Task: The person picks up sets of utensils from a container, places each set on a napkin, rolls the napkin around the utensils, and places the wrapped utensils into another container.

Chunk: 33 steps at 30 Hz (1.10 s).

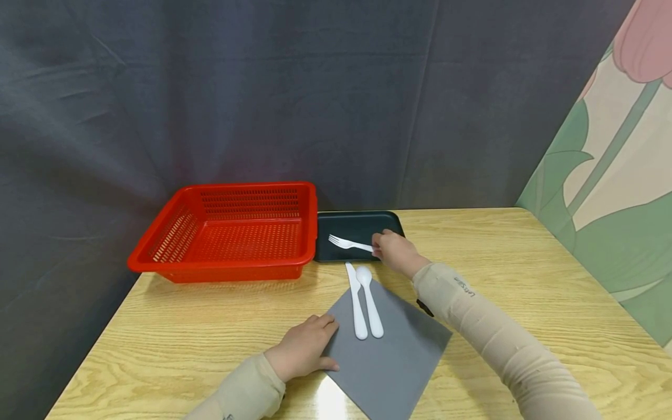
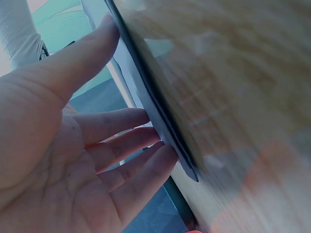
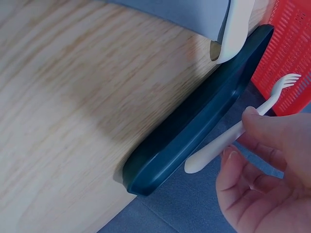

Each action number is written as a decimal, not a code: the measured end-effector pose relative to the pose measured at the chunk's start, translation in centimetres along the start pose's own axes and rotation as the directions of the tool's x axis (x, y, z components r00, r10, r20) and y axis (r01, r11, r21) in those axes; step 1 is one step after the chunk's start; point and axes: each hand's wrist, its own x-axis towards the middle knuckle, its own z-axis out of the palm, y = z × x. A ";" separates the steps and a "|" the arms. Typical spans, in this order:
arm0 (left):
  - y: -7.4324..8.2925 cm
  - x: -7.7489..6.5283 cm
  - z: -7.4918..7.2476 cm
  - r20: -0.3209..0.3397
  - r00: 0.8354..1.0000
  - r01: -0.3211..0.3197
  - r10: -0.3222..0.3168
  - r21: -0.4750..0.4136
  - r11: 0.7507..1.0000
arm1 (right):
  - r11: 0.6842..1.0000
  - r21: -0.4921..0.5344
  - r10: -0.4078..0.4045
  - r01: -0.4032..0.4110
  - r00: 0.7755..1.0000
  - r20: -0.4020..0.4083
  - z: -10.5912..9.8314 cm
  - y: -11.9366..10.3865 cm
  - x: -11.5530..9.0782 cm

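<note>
My right hand pinches a white fork by its handle, over the dark tray. In the right wrist view thumb and fingers grip the fork mid-handle, tines pointing toward the red basket. A white knife and a white spoon lie side by side on a grey square mat, their upper ends reaching past its corner. At the mat's left edge rests my left hand, fingers spread and extended; in the left wrist view its fingertips touch the edge of the mat.
A red perforated basket stands at the back left, beside the dark tray. Wooden table surface extends to the right and front. A dark grey curtain hangs behind, and a flower-patterned wall is at the right.
</note>
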 end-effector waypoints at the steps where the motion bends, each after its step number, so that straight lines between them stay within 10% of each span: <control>1: 0.0 0.0 0.0 0.001 1.000 0.000 0.000 0.001 1.000 | 1.000 0.002 -0.002 0.002 1.000 -0.001 0.0 0.0 0.0; 33: -0.1 0.1 0.1 0.003 1.000 0.007 -0.007 0.001 1.000 | 0.999 0.053 -0.012 0.010 0.999 0.035 -0.2 -0.3 -0.9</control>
